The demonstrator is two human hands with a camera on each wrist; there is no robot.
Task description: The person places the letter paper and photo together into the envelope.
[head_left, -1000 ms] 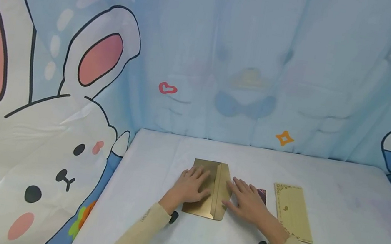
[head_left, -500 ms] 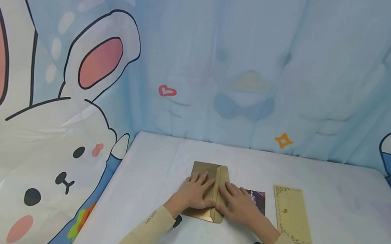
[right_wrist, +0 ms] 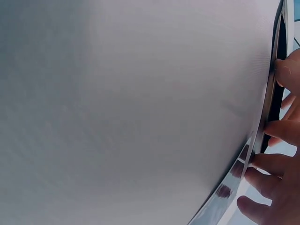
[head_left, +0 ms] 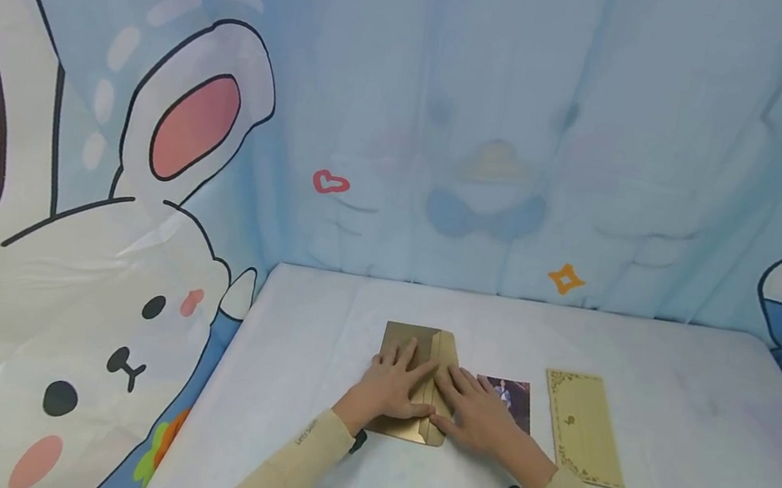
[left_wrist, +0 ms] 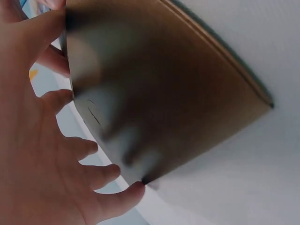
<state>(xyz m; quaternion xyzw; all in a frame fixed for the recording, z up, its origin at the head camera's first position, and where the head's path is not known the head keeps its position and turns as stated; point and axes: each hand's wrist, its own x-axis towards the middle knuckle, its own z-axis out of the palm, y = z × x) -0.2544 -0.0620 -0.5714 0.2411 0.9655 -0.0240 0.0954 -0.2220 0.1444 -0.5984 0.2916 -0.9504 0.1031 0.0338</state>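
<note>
A gold envelope [head_left: 398, 335] lies flat on the white-covered table, its flap [head_left: 449, 354] spread to the right. My left hand [head_left: 387, 385] rests on the envelope body with the fingers spread; in the left wrist view its fingertips touch the smooth, shiny surface [left_wrist: 187, 108]. The right hand [head_left: 482, 416] lies across the flap, fingers extended and thumb close to the left thumb near the fold. Partly under the right hand is a small dark printed picture card [head_left: 518, 398]. In the right wrist view, the right fingers [right_wrist: 276, 178] touch a thin edge.
A long pale yellow card [head_left: 583, 429] with an ornamental brown border lies slightly slanted to the right of the hands. The white tablecloth [head_left: 712, 427] extends around everything. Behind the table hangs a light blue curtain [head_left: 508, 68] with a rabbit print.
My left hand has slid right and a little nearer along the envelope. The right hand has moved left onto the flap, uncovering more of the picture card.
</note>
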